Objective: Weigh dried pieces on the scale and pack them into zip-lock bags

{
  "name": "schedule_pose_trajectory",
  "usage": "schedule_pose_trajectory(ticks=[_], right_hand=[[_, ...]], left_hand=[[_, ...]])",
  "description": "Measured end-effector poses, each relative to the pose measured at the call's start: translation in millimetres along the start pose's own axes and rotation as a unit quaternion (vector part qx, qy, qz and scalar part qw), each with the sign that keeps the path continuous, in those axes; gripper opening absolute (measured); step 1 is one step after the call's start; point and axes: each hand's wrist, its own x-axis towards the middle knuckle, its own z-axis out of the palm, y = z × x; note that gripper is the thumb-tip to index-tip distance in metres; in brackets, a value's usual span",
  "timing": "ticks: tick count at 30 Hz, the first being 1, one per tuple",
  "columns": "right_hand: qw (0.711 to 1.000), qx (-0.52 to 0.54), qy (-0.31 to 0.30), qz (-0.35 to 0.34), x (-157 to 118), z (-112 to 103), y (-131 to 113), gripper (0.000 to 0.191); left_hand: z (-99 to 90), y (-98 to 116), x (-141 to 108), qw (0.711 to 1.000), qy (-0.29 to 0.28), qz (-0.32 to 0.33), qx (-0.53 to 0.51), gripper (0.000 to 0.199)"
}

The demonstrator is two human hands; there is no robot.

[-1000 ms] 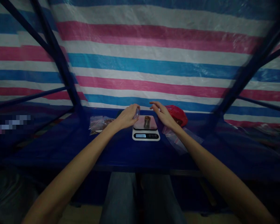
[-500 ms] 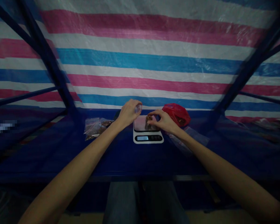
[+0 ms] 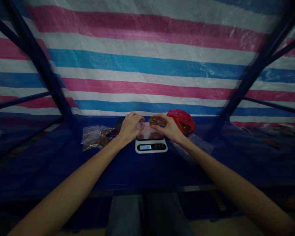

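Observation:
Over the left side of the kitchen scale (image 3: pixel 151 151), my left hand (image 3: pixel 130 126) is closed on a small clear plastic piece (image 3: pixel 140 124), whose kind I cannot make out. My right hand (image 3: pixel 170 128) pinches a small clump of brown pieces (image 3: pixel 152 121) between thumb and fingers, above the scale's metal plate. Whether a clear container surrounds these pieces is too blurred to tell. The scale's display is lit, but its digits are unreadable. Close behind my right hand sits a red plastic bag (image 3: pixel 181 118) with brown pieces inside its opening.
Clear zip bags (image 3: pixel 94 137) with brown contents lie left of the scale, beside a dark flat object (image 3: pixel 119 124). A flat clear bag (image 3: pixel 190 147) lies on the right of the blue table (image 3: pixel 137 173). Blue metal posts (image 3: pixel 43 65) and striped sheeting (image 3: pixel 147 59) stand behind.
My right hand has lifted the brown pieces off the scale plate and brought them toward my left hand. My left hand has come down slightly. The whole view has shifted a little.

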Motion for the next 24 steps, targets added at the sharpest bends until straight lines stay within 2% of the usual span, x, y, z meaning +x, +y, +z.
schedule_pose_trajectory(ticks=[5, 8, 11, 19, 24], right_hand=[[0.999, 0.043, -0.017, 0.023, -2.3, 7.0, -3.3, 0.048], [0.999, 0.032, 0.003, 0.016, -3.1, 10.8, -0.5, 0.051], [0.999, -0.015, 0.022, -0.02, -3.4, 12.0, 0.4, 0.044], [0.991, -0.109, 0.0, -0.074, -4.7, 9.7, -10.4, 0.028], [0.965, -0.189, -0.03, -0.179, -3.8, 11.8, -9.4, 0.027]], left_hand=[[3.4, 9.5, -0.4, 0.998, -0.034, -0.045, -0.01, 0.015], [4.4, 13.3, -1.0, 0.998, -0.035, -0.06, -0.011, 0.015], [4.3, 13.9, -1.7, 0.997, -0.034, -0.067, -0.013, 0.02], [3.0, 15.6, -1.1, 0.998, -0.033, -0.052, -0.024, 0.024], [5.2, 18.6, -3.1, 0.998, -0.029, -0.046, -0.031, 0.02]])
